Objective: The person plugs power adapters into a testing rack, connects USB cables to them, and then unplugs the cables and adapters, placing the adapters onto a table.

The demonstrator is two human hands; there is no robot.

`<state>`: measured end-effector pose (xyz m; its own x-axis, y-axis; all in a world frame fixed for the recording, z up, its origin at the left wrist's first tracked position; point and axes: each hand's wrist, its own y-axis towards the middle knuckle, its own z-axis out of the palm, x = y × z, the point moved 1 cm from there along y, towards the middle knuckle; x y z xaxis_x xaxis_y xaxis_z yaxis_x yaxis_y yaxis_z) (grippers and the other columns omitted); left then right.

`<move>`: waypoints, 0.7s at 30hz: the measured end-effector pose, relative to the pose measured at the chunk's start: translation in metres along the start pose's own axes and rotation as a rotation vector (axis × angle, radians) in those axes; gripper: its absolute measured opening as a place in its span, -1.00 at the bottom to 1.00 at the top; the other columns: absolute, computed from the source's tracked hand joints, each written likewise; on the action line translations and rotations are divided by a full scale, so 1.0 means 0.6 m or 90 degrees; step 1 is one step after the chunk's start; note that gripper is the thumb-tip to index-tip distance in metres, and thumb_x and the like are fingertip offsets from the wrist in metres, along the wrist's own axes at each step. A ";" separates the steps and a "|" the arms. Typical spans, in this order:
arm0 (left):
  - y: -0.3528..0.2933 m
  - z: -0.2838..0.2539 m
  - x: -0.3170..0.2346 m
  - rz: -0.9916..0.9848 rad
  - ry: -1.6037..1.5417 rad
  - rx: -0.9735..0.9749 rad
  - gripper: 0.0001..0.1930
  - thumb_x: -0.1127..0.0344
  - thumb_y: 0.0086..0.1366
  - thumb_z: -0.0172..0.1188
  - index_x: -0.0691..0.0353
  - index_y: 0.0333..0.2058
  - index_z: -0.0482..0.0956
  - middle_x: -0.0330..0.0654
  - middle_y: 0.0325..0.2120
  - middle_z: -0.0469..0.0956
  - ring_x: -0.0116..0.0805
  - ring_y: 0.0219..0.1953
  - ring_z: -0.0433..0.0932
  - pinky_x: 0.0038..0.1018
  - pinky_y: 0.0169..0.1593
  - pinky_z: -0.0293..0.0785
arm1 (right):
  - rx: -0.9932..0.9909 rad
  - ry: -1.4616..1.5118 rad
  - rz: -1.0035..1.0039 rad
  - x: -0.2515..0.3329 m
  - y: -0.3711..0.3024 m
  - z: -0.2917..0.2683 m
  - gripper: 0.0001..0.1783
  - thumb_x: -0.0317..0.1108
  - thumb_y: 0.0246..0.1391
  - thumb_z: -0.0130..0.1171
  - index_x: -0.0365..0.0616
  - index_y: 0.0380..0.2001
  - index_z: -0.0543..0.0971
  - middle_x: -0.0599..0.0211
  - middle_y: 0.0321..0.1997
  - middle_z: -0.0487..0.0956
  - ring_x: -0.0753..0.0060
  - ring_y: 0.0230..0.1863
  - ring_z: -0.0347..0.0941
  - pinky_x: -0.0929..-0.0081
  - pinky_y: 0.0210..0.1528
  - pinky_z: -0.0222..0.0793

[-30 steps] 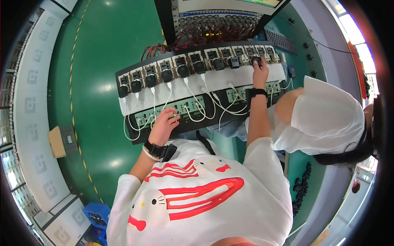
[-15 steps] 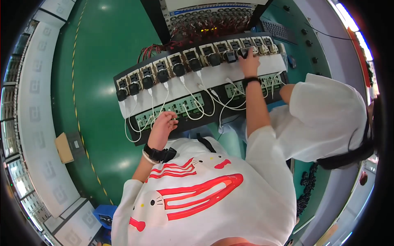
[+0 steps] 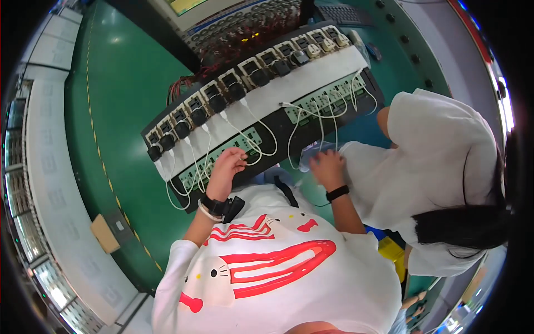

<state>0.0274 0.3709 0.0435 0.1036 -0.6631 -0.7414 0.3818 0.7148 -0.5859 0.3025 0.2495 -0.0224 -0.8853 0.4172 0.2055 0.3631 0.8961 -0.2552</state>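
Along a bench rig, a row of sockets (image 3: 209, 89) carries several black plug-in adapters (image 3: 258, 77). White cables (image 3: 276, 142) run from some of them down toward the left green port board (image 3: 253, 137). My left hand (image 3: 227, 167) is at that board's near edge, its fingers curled in a pinch beside a white cable; whatever lies between the fingertips is too small to make out. My right hand (image 3: 329, 168), smeared by motion, is below the rig's front edge, close to clear plastic (image 3: 309, 153). Its finger posture is unclear. A grey adapter (image 3: 301, 57) sits nearer the row's right end.
Behind the rig stands a rack (image 3: 233, 36) with red wiring. A keyboard (image 3: 345, 15) and a mouse (image 3: 374, 52) are at the far right. Another person in a white sleeve (image 3: 445, 125) is close on my right. A cardboard box (image 3: 105, 232) stands on the floor at left.
My right hand has left an adapter at the right part of the socket row and come down below the rig's front edge. My left hand stays near the board. The view has tilted.
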 end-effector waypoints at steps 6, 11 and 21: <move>0.092 0.106 -0.015 0.018 0.233 0.213 -0.80 0.28 0.30 -0.02 0.21 -0.19 0.49 -0.30 -0.31 0.51 -0.54 -0.28 0.45 -0.61 -0.15 0.35 | -0.096 0.303 -0.016 -0.006 0.041 -0.017 -0.66 -0.14 0.00 0.12 -0.20 -0.28 0.55 0.05 -0.33 0.54 0.04 -0.27 0.47 0.11 -0.26 0.34; 0.119 0.168 0.033 0.009 0.242 0.240 -0.81 0.27 0.30 0.01 0.23 -0.22 0.50 -0.31 -0.35 0.51 -0.54 -0.30 0.44 -0.63 -0.17 0.34 | -0.021 0.574 -0.044 0.108 0.061 0.033 -0.41 -0.34 0.02 0.11 -0.19 0.15 0.24 0.00 -0.26 0.57 -0.07 -0.26 0.51 0.26 -0.21 0.42; 0.080 0.050 -0.034 0.091 0.211 0.056 -0.82 0.34 0.30 -0.03 0.23 -0.22 0.51 -0.28 -0.30 0.52 -0.51 -0.28 0.47 -0.58 -0.15 0.39 | 0.339 1.303 -0.228 0.083 -0.033 -0.166 -0.62 -0.45 0.02 0.00 -0.24 -0.04 0.36 0.25 -0.18 0.48 0.41 -0.17 0.47 0.51 -0.03 0.36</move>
<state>0.0714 0.4122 0.0401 -0.1357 -0.4403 -0.8875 0.4641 0.7632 -0.4496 0.2802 0.2673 0.0868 0.7304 0.1465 0.6671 -0.1242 0.9889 -0.0811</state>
